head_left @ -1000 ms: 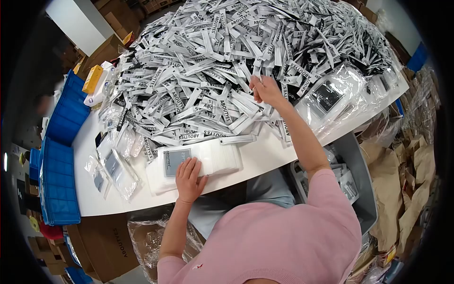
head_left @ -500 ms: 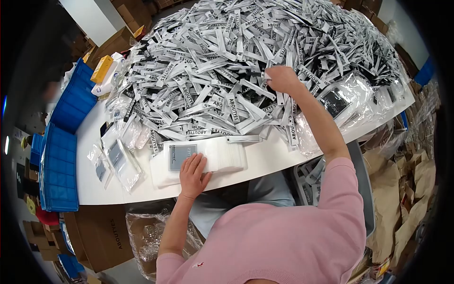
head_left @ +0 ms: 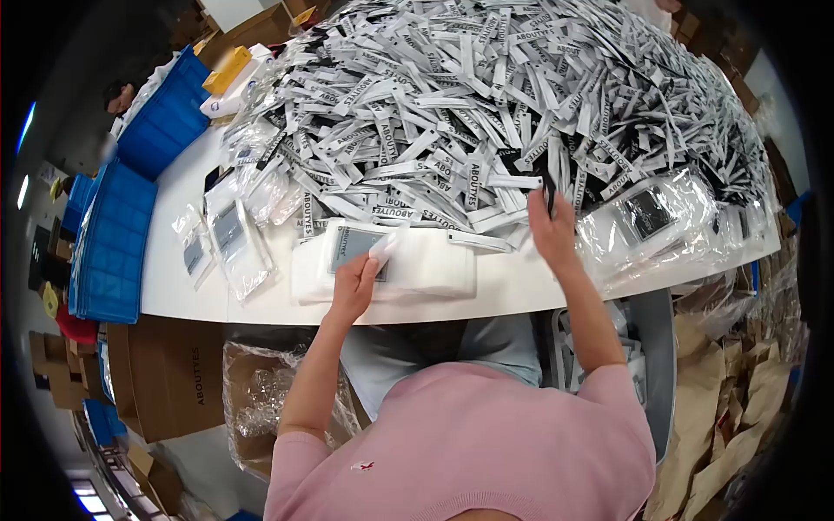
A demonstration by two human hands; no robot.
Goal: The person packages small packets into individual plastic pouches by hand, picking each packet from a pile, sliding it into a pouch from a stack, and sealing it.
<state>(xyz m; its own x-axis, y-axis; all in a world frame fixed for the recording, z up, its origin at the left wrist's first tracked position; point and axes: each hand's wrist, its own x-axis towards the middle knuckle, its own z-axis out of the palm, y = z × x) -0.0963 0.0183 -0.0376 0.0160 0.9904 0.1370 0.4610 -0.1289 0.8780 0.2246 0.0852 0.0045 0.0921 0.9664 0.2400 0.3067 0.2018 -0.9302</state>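
Note:
My left hand (head_left: 354, 282) is closed in a pinch on the edge of a thin frosted plastic bag (head_left: 387, 247), lifting it off a stack of white frosted bags (head_left: 439, 276). A grey printed panel (head_left: 354, 245) shows on the top bag, partly behind my fingers. At the near side of a big heap of slim "ABOUTYES" packets (head_left: 417, 113), my right hand (head_left: 554, 233) grips a narrow dark strip (head_left: 550, 193) that stands up between the fingers. One white packet (head_left: 479, 240) lies across the back edge of the stack.
Filled clear bags (head_left: 236, 243) lie left of the stack, and more clear bags (head_left: 647, 217) lie at right. Blue bins (head_left: 111, 247) line the table's left end. A grey tub (head_left: 656, 365) with packets stands below the table edge, beside my right arm.
My right hand has come back from the heap toward me with a dark strip. My left hand has gone from lying flat on the stack to pinching up a bag's edge. The view has shifted.

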